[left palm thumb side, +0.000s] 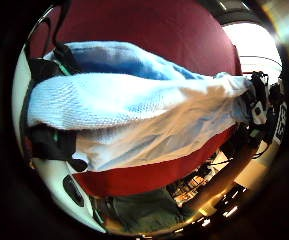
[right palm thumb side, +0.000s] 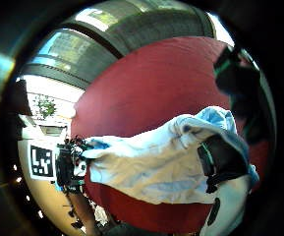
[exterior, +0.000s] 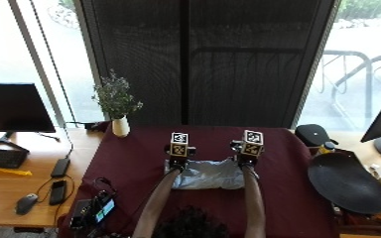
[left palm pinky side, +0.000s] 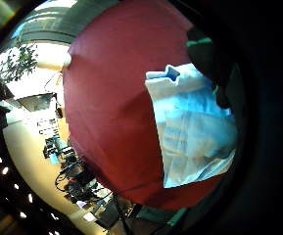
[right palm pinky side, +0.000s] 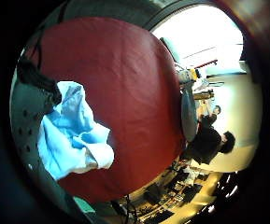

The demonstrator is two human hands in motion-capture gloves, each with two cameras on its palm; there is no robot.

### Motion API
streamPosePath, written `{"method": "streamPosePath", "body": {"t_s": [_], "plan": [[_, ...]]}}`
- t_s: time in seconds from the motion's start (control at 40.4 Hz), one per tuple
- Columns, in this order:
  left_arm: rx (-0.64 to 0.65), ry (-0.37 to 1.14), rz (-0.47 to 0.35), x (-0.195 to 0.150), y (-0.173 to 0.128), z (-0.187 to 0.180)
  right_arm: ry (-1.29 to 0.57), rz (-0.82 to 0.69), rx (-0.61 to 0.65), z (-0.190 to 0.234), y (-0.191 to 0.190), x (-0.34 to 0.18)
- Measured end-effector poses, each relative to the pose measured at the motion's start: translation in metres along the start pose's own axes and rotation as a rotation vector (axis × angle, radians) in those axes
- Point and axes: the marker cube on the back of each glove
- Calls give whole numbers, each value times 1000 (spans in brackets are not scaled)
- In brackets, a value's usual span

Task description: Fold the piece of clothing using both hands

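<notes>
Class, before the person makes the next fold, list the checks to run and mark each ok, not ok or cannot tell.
1. Left hand grips the light blue garment: ok, fingers curl round its edge in the left thumb view.
2. Right hand grips it: ok.
3. Garment stretched between the hands: ok.
4. Garment lies flat on the dark red tablecloth: cannot tell.
5. Cloth ahead of the hands free: ok; vase stands well off.

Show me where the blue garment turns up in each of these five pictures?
Outside view: garment between both hands, on the red cloth.
Left little-finger view, over the cloth.
Left thumb view, stretched across.
Right little-finger view, bunched.
Right thumb view, stretched.
Shared landmark: the red cloth.
</notes>
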Motion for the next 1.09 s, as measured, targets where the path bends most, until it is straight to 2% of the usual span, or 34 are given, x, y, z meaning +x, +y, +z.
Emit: {"method": "streamPosePath", "body": {"t_s": [0.074,0.124,0.173,0.223,0.272,0.371,0.445,0.544,0.594,0.668,0.717,0.791,0.94,1.088], "plan": [[138,15,-42,-8,6,-19,-143,32,-30,8,6,15],[301,9,-61,-15,5,-36,-213,87,-58,22,10,31],[474,-6,-61,-22,1,-49,-243,154,-78,27,22,44],[535,24,-33,-20,8,-50,-250,233,-91,25,42,54],[509,58,-2,-14,22,-42,-237,313,-112,25,62,63],[425,29,22,-5,39,-16,-164,447,-188,33,93,75],[377,34,50,6,41,8,-135,516,-276,30,117,73],[372,13,52,14,32,33,-133,582,-471,39,136,70],[293,11,42,16,36,47,-152,604,-439,48,131,73],[158,-1,29,17,40,72,-219,621,-280,60,113,78],[94,24,36,20,42,82,-291,593,-238,64,107,76],[-1,120,70,30,50,90,-413,521,-241,68,103,68],[-59,171,74,34,56,91,-668,464,-241,68,96,53],[-183,251,93,31,58,79,-707,595,-202,63,96,61]]}}
